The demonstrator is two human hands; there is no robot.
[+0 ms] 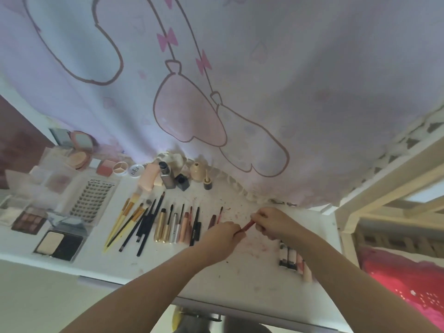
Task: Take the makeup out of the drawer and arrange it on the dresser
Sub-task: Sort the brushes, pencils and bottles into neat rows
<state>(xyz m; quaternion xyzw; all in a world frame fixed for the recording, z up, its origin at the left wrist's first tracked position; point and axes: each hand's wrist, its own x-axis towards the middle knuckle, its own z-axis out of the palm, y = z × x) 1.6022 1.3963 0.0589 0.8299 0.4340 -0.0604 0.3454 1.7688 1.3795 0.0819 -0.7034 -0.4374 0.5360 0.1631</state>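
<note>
I am seeing both hands, left (222, 239) and right (272, 222), pinching a red pencil (247, 225). They are hovering over the white dresser (252, 280). A pink curtain (240, 80) is hanging behind.

Brushes (134, 219) left of tubes (175, 227); palettes (57, 241) far left; bottles (177, 176) behind, on dresser (240, 280).

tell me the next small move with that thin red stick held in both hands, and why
Probably lay the thin red lip pencil, gripped at its ends by the left hand and right hand, beside the dark red tube ending the row of slim tools on the white dresser top; bare space is there.
</note>
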